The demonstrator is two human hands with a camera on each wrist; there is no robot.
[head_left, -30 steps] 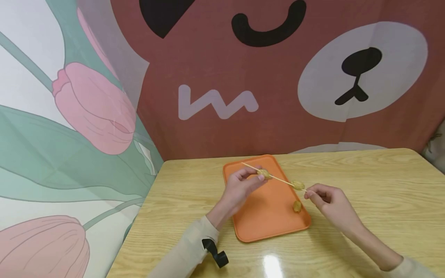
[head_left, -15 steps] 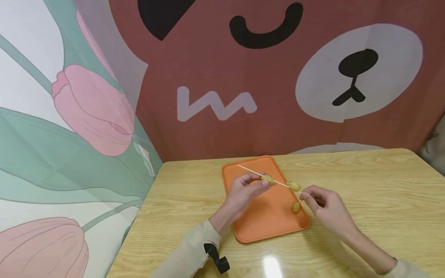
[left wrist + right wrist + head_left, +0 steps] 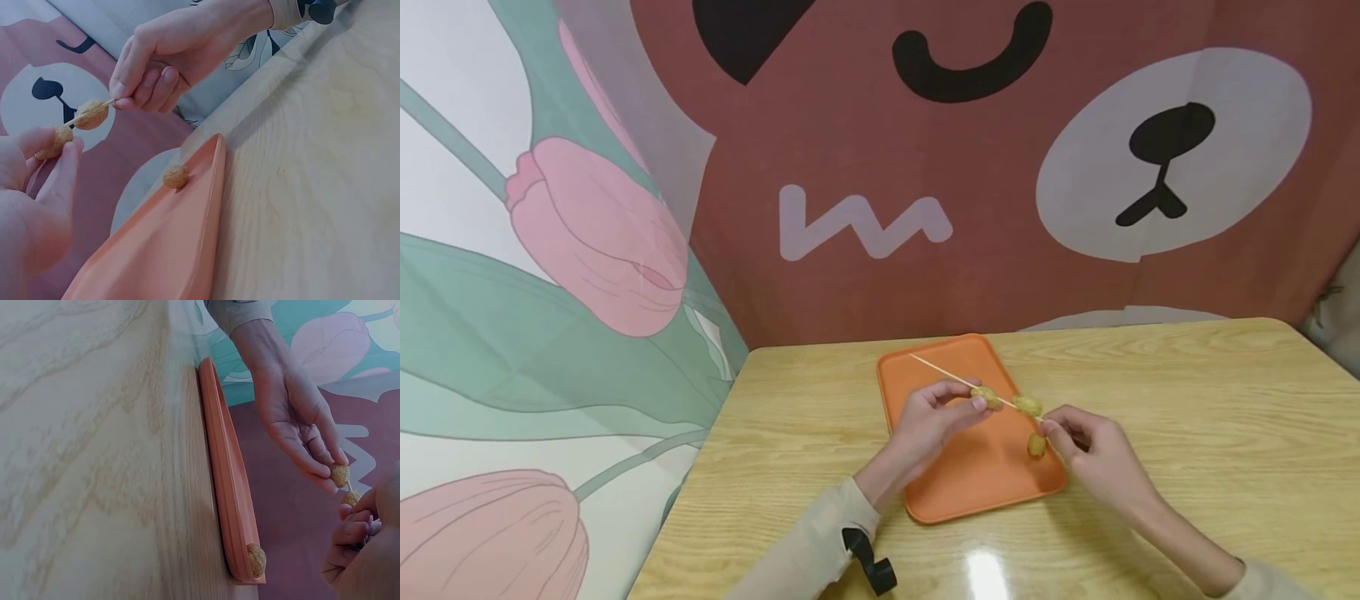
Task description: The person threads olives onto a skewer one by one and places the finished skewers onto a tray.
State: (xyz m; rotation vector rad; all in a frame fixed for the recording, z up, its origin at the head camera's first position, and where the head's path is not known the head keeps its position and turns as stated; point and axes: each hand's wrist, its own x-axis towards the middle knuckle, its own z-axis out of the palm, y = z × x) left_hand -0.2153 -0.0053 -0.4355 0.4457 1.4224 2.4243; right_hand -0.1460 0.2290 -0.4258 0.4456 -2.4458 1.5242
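Note:
My right hand (image 3: 1101, 454) pinches one end of a thin wooden skewer (image 3: 940, 369) between thumb and fingers. A wrinkled, golden-brown ball (image 3: 1027, 406) is threaded on the skewer close to those fingertips. My left hand (image 3: 925, 425) pinches a second, similar ball (image 3: 57, 142) with thumb and fingertips, farther along the same skewer. Only a short gap parts the two balls. Past my left fingers the bare, pointed end of the skewer sticks out up and left, above the orange tray (image 3: 955, 496).
A third golden-brown ball (image 3: 1037, 446) lies inside the tray near its right edge. The tray sits on a wood-grain table (image 3: 1225, 400). A printed cloth (image 3: 850, 300) with a bear's face hangs behind the table. A black strap (image 3: 871, 562) dangles from the left sleeve.
My left hand has moved right and slightly down with its ball along the skewer, nearing the other ball. My right hand has shifted a little left and down.

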